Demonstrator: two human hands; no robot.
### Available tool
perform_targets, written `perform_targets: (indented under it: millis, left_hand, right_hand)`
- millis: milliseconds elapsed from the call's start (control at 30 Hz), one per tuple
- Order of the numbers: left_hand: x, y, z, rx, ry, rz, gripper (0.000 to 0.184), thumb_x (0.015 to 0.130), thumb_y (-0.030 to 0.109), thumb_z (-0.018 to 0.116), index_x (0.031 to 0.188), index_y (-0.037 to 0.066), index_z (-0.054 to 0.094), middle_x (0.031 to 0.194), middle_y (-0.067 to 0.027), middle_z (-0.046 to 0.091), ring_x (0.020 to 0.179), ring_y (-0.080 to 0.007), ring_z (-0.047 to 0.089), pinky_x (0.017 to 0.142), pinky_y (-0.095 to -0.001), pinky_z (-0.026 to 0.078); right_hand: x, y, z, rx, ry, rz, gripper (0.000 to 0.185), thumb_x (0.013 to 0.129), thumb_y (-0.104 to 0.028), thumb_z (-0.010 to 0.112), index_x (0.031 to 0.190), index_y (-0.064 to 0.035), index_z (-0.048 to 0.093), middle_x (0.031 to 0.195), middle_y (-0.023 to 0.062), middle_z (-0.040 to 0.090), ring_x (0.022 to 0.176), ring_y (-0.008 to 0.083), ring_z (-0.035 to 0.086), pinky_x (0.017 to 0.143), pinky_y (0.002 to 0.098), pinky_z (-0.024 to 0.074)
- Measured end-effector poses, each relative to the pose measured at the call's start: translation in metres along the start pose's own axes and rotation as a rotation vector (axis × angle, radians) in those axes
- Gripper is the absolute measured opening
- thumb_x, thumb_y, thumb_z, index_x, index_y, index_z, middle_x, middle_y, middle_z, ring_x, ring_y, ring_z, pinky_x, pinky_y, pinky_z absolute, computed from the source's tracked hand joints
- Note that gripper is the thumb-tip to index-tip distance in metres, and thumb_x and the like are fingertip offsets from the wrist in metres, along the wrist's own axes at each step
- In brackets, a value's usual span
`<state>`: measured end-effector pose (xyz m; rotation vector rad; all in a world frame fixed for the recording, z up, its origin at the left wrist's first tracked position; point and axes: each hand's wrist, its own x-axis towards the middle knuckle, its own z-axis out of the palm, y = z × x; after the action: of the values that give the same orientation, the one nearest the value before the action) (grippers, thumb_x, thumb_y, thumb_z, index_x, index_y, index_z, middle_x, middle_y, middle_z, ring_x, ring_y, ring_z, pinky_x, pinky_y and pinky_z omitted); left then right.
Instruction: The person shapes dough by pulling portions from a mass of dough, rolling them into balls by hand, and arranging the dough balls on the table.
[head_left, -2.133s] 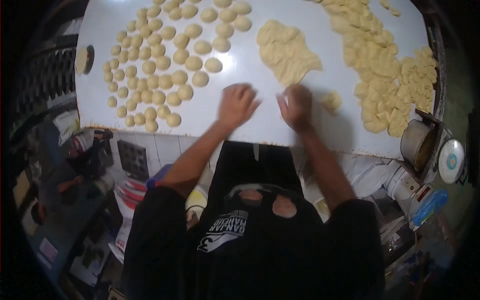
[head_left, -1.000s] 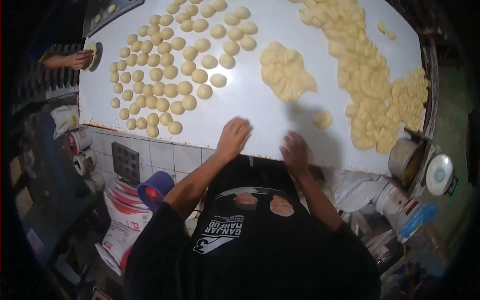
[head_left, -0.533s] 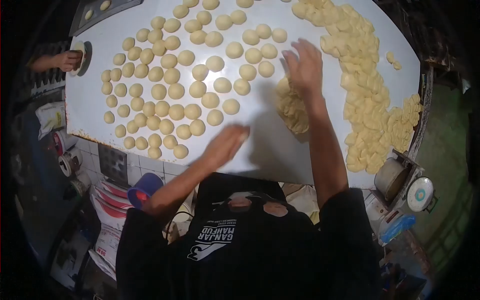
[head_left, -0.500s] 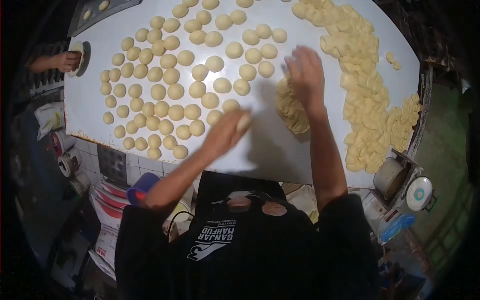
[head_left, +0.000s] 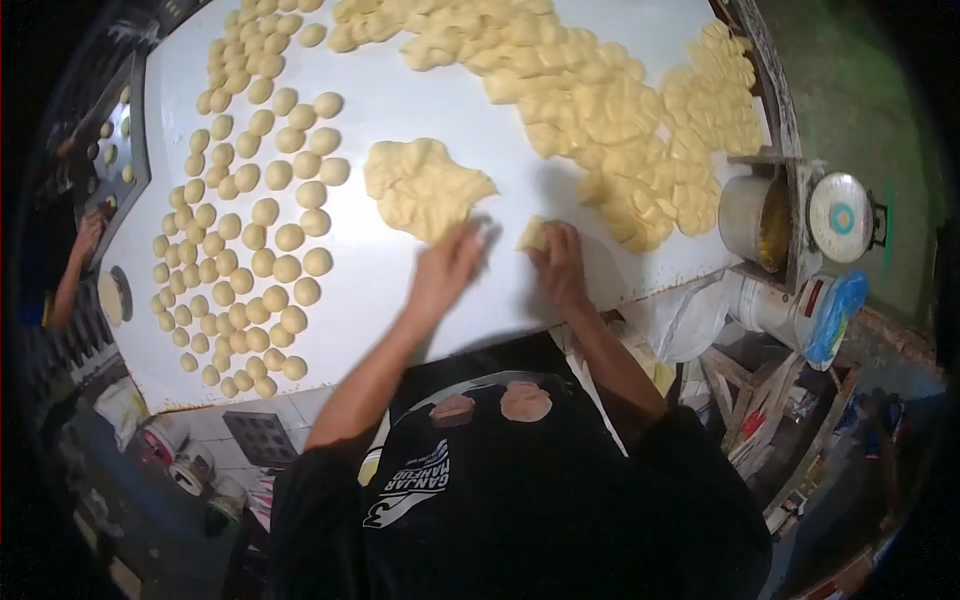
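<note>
My left hand (head_left: pixel 445 272) is closed at the near edge of a flat, irregular sheet of yellow dough (head_left: pixel 420 188). Something small and pale shows at its fingertips, too blurred to name. To its right, my right hand (head_left: pixel 562 262) pinches a small piece of dough (head_left: pixel 532 234) just above the tabletop. Rows of round dough balls (head_left: pixel 263 212) cover the left part of the white table (head_left: pixel 390 300). A long heap of cut dough pieces (head_left: pixel 600 110) curves from the far side to the right.
A metal pot (head_left: pixel 745 215) and a dial scale (head_left: pixel 840 217) stand beyond the right edge. Below them is a white bucket with blue plastic (head_left: pixel 838 318). Another person's hand (head_left: pixel 90 230) is at far left, near a tray (head_left: pixel 120 150) and a round disc (head_left: pixel 113 297).
The view has turned to the right. My right hand has come off the dough lump and now holds a small piece near my left hand. The other person's hand has moved off the disc.
</note>
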<state>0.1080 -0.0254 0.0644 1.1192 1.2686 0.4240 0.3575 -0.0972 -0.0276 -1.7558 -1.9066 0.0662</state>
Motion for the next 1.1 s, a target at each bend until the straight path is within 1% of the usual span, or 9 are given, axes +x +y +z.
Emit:
perform_targets:
  millis: [133, 300, 367, 467, 600, 733, 800, 933, 1100]
  left_hand:
    - [-0.040, -0.042, 0.093, -0.995, 0.054, -0.479, 0.052, 0.113, 0.033, 0.057, 0.159, 0.011, 0.047, 0.135, -0.0128, 0.063, 0.102, -0.0224, 0.074, 0.078, -0.0347, 0.063]
    - [-0.083, -0.102, 0.059, -0.277, 0.498, -0.064, 0.027, 0.109, 0.028, 0.065, 0.121, 0.004, 0.070, 0.101, -0.0018, 0.070, 0.089, -0.0115, 0.064, 0.078, -0.0259, 0.052]
    - [-0.103, -0.110, 0.043, 0.168, 0.552, 0.087, 0.037, 0.109, 0.028, 0.063, 0.139, 0.007, 0.065, 0.124, -0.0121, 0.066, 0.109, -0.0217, 0.062, 0.094, -0.0348, 0.050]
    - [-0.139, -0.152, 0.019, 0.702, 0.372, 0.332, 0.052, 0.108, 0.036, 0.061, 0.154, 0.013, 0.057, 0.149, -0.0167, 0.055, 0.129, -0.0333, 0.055, 0.109, -0.0465, 0.044]
    - [-0.094, -0.168, -0.019, 1.460, 0.141, 0.529, 0.068, 0.105, 0.049, 0.058, 0.166, 0.021, 0.045, 0.171, -0.0128, 0.041, 0.143, -0.0415, 0.046, 0.116, -0.0567, 0.037]
    - [-0.004, -0.116, 0.043, 0.720, 0.723, 0.291, 0.045, 0.099, 0.032, 0.068, 0.139, 0.012, 0.063, 0.141, -0.0195, 0.061, 0.126, -0.0410, 0.056, 0.109, -0.0519, 0.042]
    - [-0.037, -0.143, 0.071, 0.776, 0.220, 0.080, 0.030, 0.094, 0.024, 0.074, 0.120, 0.009, 0.067, 0.121, -0.0176, 0.065, 0.114, -0.0376, 0.061, 0.105, -0.0506, 0.045]
    - [-0.106, -0.221, -0.011, 0.708, 0.091, 0.633, 0.027, 0.089, 0.030, 0.081, 0.105, 0.011, 0.070, 0.112, -0.0103, 0.067, 0.105, -0.0304, 0.062, 0.093, -0.0472, 0.049]
    - [-0.031, -0.149, 0.015, 0.698, 0.525, 0.420, 0.024, 0.091, 0.029, 0.079, 0.102, 0.011, 0.067, 0.108, -0.0103, 0.063, 0.104, -0.0327, 0.060, 0.092, -0.0482, 0.047]
  right_hand:
    - [0.009, -0.050, -0.059, 0.532, -1.006, 0.064, 0.026, 0.084, -0.012, 0.082, 0.108, -0.0049, 0.072, 0.121, 0.0139, 0.070, 0.115, 0.0392, 0.064, 0.101, 0.0521, 0.0495]
    - [0.042, 0.050, -0.061, 0.223, -0.280, -0.152, 0.021, 0.089, -0.014, 0.074, 0.110, -0.0095, 0.077, 0.116, 0.0151, 0.072, 0.103, 0.0360, 0.066, 0.085, 0.0511, 0.0524]
    - [0.084, 0.089, -0.061, -0.110, -0.100, -0.255, 0.023, 0.090, -0.017, 0.073, 0.112, -0.0088, 0.075, 0.115, 0.0126, 0.070, 0.100, 0.0341, 0.063, 0.083, 0.0495, 0.0508]
    - [0.074, 0.100, -0.036, -0.229, -0.551, -0.203, 0.020, 0.090, -0.024, 0.074, 0.104, -0.0092, 0.072, 0.107, 0.0083, 0.069, 0.098, 0.0301, 0.064, 0.087, 0.0455, 0.0506]
    - [0.031, 0.025, -0.085, 0.219, -0.638, -0.853, 0.009, 0.094, -0.018, 0.067, 0.095, -0.0088, 0.066, 0.100, 0.0053, 0.065, 0.098, 0.0232, 0.066, 0.085, 0.0384, 0.0547]
    - [0.044, -0.019, 0.012, 0.278, -0.360, -0.406, 0.022, 0.089, -0.021, 0.074, 0.102, -0.0088, 0.061, 0.102, 0.0117, 0.061, 0.101, 0.0316, 0.061, 0.089, 0.0466, 0.0461]
    - [-0.014, -0.052, 0.038, 0.241, -0.367, -0.225, 0.029, 0.089, -0.023, 0.074, 0.108, -0.0067, 0.061, 0.108, 0.0137, 0.061, 0.105, 0.0381, 0.059, 0.091, 0.0508, 0.0436]
    - [-0.044, 0.030, 0.001, 0.342, -0.569, -0.528, 0.029, 0.091, -0.034, 0.078, 0.098, -0.0090, 0.065, 0.109, 0.0152, 0.062, 0.104, 0.0401, 0.057, 0.092, 0.0533, 0.0436]
    - [-0.007, -0.053, 0.049, 0.028, -0.389, -0.238, 0.039, 0.085, -0.040, 0.085, 0.097, -0.0090, 0.064, 0.105, 0.0153, 0.060, 0.108, 0.0383, 0.059, 0.094, 0.0517, 0.0450]
